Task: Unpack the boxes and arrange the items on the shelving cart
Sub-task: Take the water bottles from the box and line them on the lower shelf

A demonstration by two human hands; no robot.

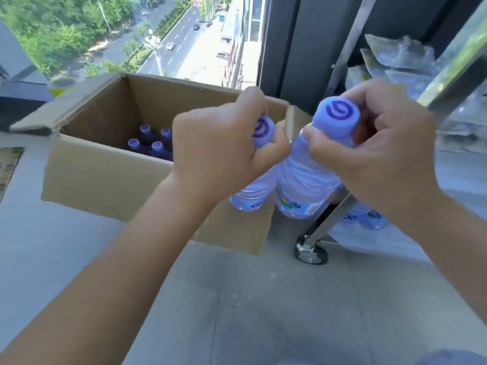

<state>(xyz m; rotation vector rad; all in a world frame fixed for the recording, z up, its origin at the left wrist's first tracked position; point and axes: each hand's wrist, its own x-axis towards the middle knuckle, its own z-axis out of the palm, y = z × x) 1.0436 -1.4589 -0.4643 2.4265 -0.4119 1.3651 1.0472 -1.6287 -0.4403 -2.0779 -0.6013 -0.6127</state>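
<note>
An open cardboard box (105, 180) stands on the floor with several purple-capped water bottles (152, 143) upright inside. My left hand (218, 148) grips one water bottle (250, 193) by its purple cap, lifted beside the box's right end. My right hand (376, 159) grips a second water bottle (305, 185) at the neck, its cap facing the camera. Both bottles hang between the box and the metal shelving cart (332, 214). Another bottle (369, 217) lies on the cart's lower shelf, partly hidden by my right arm.
The cart's caster wheel (312, 251) sits close to the box's right corner. Clear plastic packets (400, 59) are piled on an upper shelf at the right. A large window behind the box looks down on a street. Grey floor tiles lie in front.
</note>
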